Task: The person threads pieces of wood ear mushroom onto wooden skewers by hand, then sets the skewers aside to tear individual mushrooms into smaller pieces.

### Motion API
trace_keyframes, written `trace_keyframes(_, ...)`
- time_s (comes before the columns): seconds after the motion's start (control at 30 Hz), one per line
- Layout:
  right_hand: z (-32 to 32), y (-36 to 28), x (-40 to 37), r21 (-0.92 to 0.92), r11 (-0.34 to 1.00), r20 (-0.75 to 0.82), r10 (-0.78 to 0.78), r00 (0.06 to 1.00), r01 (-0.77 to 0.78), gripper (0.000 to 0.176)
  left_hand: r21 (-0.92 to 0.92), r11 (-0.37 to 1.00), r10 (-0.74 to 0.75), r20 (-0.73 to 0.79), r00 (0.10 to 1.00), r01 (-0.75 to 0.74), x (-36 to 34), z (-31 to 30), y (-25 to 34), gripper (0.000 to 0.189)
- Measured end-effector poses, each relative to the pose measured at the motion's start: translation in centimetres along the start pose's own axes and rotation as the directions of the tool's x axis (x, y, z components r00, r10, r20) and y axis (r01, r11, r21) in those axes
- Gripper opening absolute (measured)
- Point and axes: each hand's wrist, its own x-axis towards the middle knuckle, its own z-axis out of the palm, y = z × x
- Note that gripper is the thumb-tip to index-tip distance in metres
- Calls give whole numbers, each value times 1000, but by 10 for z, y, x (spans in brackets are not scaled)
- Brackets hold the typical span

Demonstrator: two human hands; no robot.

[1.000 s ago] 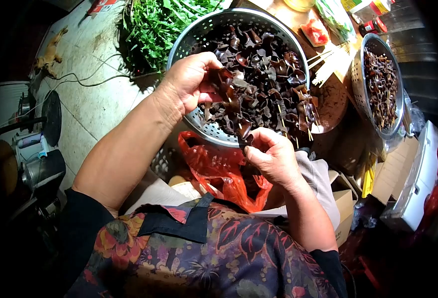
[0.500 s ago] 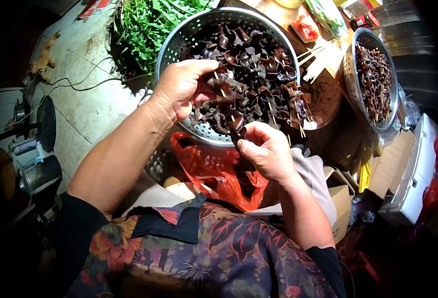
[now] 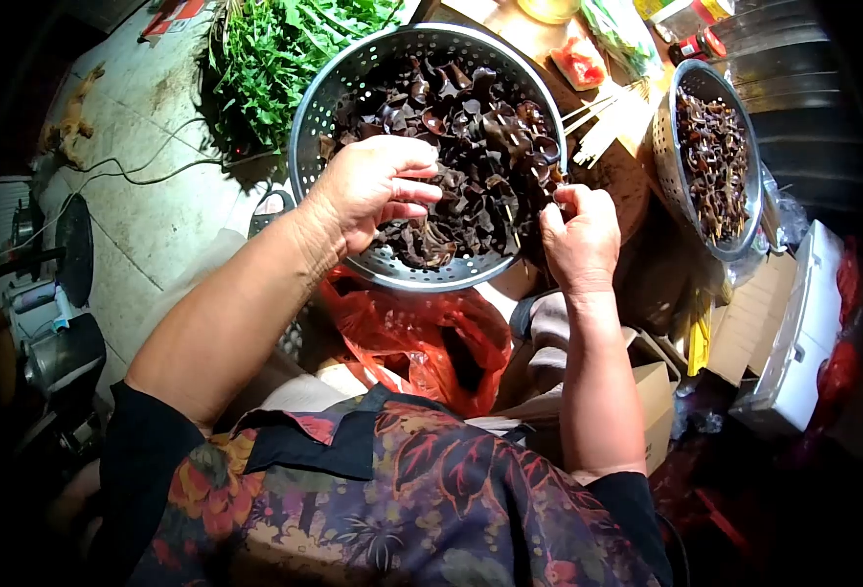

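A large metal colander [image 3: 306,127] full of dark wood ear mushrooms [image 3: 431,122] stands in front of me. My left hand [image 3: 378,186] hovers over its left part, fingers apart and nothing between them. At the colander's right rim, my right hand [image 3: 583,235] is closed with thumb and fingers pinched on a skewer of wood ear mushrooms [image 3: 547,174]. Much of that skewer is hidden by the fingers and the mushrooms around it. A red plastic bag [image 3: 422,333] lies below the colander, by my lap.
Bare wooden skewers [image 3: 603,127] lie right of the colander. Beyond them stands a second colander [image 3: 664,161] with skewered mushrooms. Leafy greens [image 3: 275,68] sit at the upper left. A white foam box [image 3: 794,333] and cardboard [image 3: 752,318] are at the right.
The skewer that both hands held over the colander has gone with my right hand to the right rim. My left hand has let go and opened. The view has shifted slightly.
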Motion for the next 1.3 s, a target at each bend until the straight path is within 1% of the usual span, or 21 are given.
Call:
trace_keyframes(0.03,5,3,-1,-15,1000,-3,15,1000,-15,17,5,1000,11,16,1000,-11,0,-1,1,33)
trace_keyframes(0.07,10,7,-1,-11,999,-19,-32,999,31,24,9,1000,20,31,999,-21,0,-2,1,33)
trace_keyframes(0.13,14,6,0,-35,999,-41,-23,999,21,41,15,1000,15,32,999,-16,-1,-3,1,32)
trace_keyframes(0.2,19,8,-1,-13,1000,3,-20,1000,20,60,23,1000,11,33,999,-12,-2,-2,-1,30)
trace_keyframes(0.27,20,6,-5,-91,996,178,18,984,-2,85,56,997,-52,69,996,48,-6,2,-5,26)
trace_keyframes(0.37,17,-5,-11,-101,995,266,48,963,-22,111,38,998,-45,108,993,41,-6,4,-12,23)
trace_keyframes(0.4,11,-13,-11,-166,985,272,87,958,-43,111,37,999,-40,103,994,36,-7,5,-11,23)
trace_keyframes(0.47,11,-7,-12,-40,995,321,100,942,-92,105,33,999,-39,97,994,36,-8,7,-9,22)
trace_keyframes(0.6,12,-4,-9,-38,986,375,162,913,-159,100,22,999,-40,110,993,38,-8,8,-8,21)
trace_keyframes(0.7,3,9,-4,86,992,308,56,950,-87,81,17,1000,-26,122,992,24,-9,6,-2,22)
trace_keyframes(0.8,-12,21,-3,224,961,319,85,944,-163,67,1,1000,2,135,991,-2,-12,3,5,23)
trace_keyframes(0.83,-20,21,-3,396,862,392,153,907,-317,62,-3,1000,14,134,991,-13,-15,3,9,24)
trace_keyframes(0.9,-32,24,-6,628,598,510,166,844,-498,62,-23,999,47,151,987,-44,-16,2,15,25)
trace_keyframes(0.93,-39,21,-8,699,417,582,138,801,-580,62,-34,998,60,159,985,-55,-17,1,17,26)
trace_keyframes(0.97,-39,19,-12,713,362,591,150,793,-600,65,-37,997,70,155,985,-65,-20,2,21,26)
trace_keyframes(1.0,-37,22,-13,619,404,657,204,726,-674,66,-38,997,78,153,985,-73,-23,5,24,26)
trace_keyframes(1.07,-23,29,-22,622,424,638,213,740,-659,72,-36,996,83,160,984,-78,-23,6,26,24)
trace_keyframes(1.13,-28,23,-28,651,306,659,226,717,-694,78,-55,996,84,179,980,-76,-26,8,26,23)
trace_keyframes(1.17,-33,23,-30,660,287,662,215,718,-695,82,-47,996,78,166,983,-72,-29,11,27,21)
trace_keyframes(1.2,-38,19,-30,699,288,623,205,755,-655,74,-75,994,86,181,980,-74,-28,11,24,21)
trace_keyframes(1.3,-66,15,-20,737,254,591,207,779,-627,56,-82,994,88,219,972,-71,-32,17,24,21)
